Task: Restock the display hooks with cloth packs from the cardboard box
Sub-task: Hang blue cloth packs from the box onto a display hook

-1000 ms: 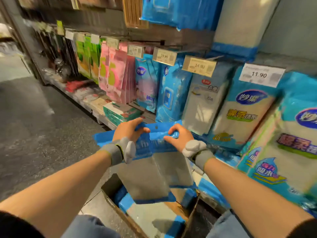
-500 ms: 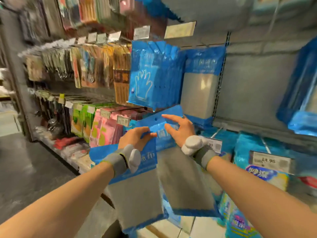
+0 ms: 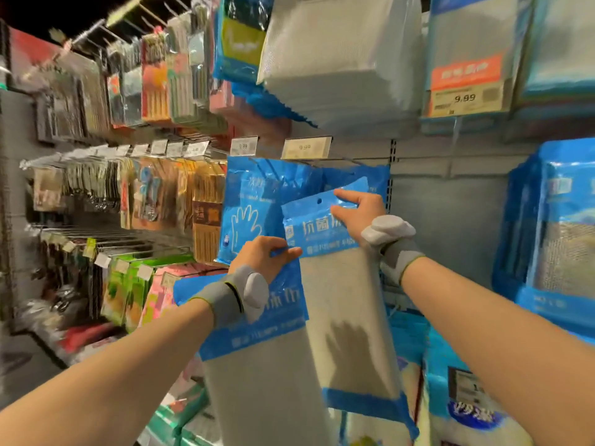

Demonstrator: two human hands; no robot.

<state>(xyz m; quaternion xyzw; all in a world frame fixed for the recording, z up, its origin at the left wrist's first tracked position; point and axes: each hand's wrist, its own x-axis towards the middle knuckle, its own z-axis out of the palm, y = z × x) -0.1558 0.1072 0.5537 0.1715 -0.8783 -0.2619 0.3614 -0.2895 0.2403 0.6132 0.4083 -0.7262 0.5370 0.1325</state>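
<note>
Holding two up | right hand [image 3: 360, 214] pinches upper cloth pack [image 3: 346, 317] by its blue header | left hand [image 3: 260, 257] grips lower cloth pack [image 3: 257, 384], 7 o'clock of it | glove packs [image 3: 246, 201] behind, 10 o'clock

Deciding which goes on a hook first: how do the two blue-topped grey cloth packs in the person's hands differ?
The blue-topped grey right-hand cloth pack, pinched by the right hand, is held higher; the matching left-hand cloth pack, gripped by the left hand, sits lower. The first shows its hang hole; the second's header middle is covered by the left hand. Both have blue printed headers over grey cloth.
</note>
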